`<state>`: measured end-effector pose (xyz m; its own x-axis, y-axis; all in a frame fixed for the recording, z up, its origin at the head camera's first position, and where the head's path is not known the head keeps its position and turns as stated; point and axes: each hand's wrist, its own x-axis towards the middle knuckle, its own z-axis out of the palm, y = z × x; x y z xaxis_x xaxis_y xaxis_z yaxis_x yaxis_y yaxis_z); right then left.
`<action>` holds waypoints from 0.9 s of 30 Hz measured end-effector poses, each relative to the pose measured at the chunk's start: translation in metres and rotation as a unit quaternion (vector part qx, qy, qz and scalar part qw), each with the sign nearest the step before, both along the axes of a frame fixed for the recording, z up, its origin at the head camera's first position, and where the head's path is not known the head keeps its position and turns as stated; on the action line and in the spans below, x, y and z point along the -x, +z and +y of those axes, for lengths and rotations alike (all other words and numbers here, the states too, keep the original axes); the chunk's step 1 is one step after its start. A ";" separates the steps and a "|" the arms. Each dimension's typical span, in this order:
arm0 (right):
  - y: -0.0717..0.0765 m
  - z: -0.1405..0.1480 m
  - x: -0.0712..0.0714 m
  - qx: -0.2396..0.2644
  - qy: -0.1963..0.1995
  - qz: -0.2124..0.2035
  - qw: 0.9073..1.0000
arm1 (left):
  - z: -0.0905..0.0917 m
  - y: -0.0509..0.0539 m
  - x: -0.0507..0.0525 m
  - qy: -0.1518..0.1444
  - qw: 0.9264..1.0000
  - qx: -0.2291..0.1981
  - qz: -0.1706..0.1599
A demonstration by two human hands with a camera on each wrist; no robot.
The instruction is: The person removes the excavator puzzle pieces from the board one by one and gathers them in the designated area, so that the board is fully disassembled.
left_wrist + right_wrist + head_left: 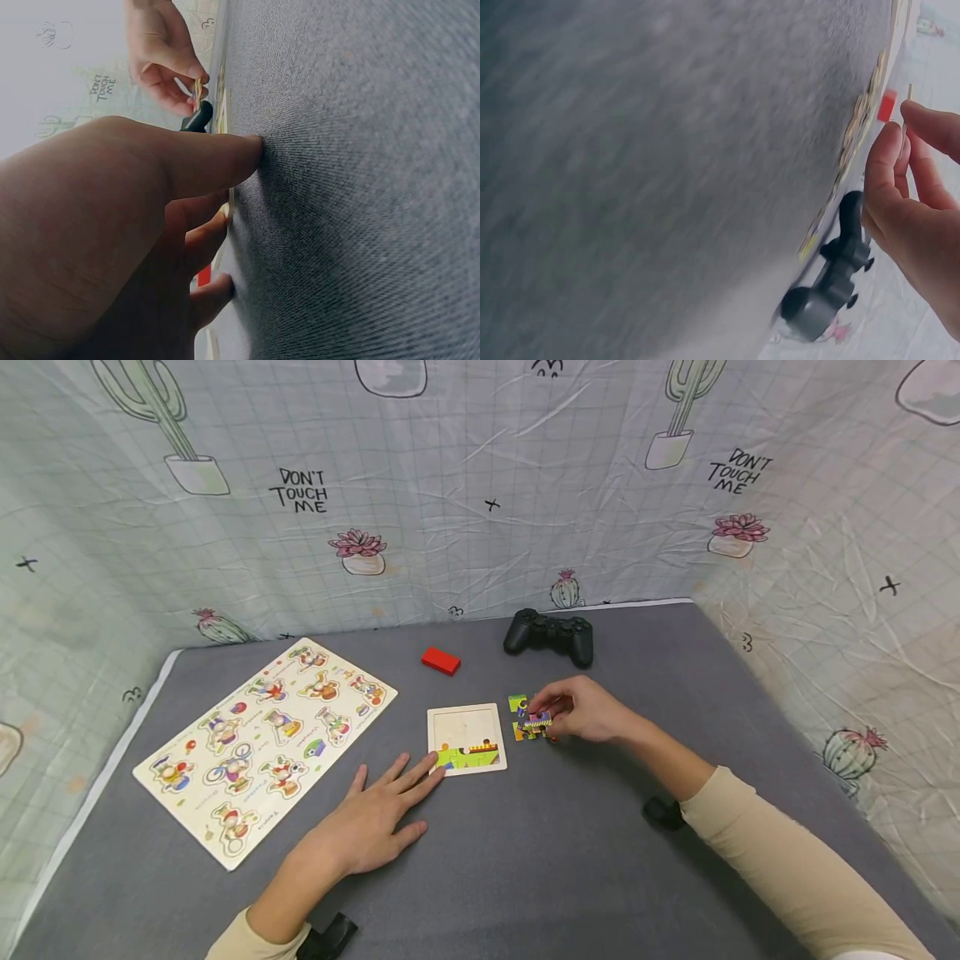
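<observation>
My right hand [588,710] pinches a small purple patterned puzzle piece [537,720] between thumb and fingers, raised above the table. Under and beside it lie more loose puzzle pieces [517,702], green and yellow, partly hidden by the hand. To their left is a square wooden puzzle frame [465,707]; its lower part holds joined green pieces [471,760], and bare wood shows above them. My left hand [367,823] lies with fingers spread on the table, its fingertips touching the frame's lower left corner. Edge-on, the pinched piece appears as a thin strip in the right wrist view.
A large wooden picture board [251,735] with several figures lies at the left. Behind the frame is a red block [441,661]. A black game controller [550,637] sits farther back, near the patterned cloth wall [465,460]. Grey cloth covers the table [525,868].
</observation>
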<state>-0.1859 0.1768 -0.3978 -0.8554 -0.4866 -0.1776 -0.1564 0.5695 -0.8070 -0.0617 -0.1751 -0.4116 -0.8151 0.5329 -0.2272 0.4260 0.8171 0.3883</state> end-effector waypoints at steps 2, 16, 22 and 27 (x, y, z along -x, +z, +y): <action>0.001 0.005 0.001 -0.008 -0.004 0.002 1.000 | 0.000 0.000 0.001 0.000 1.000 0.001 0.000; 0.001 0.044 -0.002 -0.050 -0.034 0.003 0.998 | 0.000 0.004 0.003 0.002 1.000 0.001 -0.003; -0.002 0.048 -0.003 -0.058 -0.035 0.007 0.998 | -0.001 0.001 0.000 0.008 1.000 -0.004 -0.008; -0.002 0.049 -0.002 -0.077 -0.031 0.016 0.996 | -0.001 0.000 0.000 0.008 1.000 -0.007 -0.008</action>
<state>-0.1840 0.2258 -0.3996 -0.8894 -0.4017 -0.2182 -0.1414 0.6957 -0.7043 -0.0621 -0.1760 -0.4112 -0.8203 0.5222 -0.2331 0.4060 0.8188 0.4057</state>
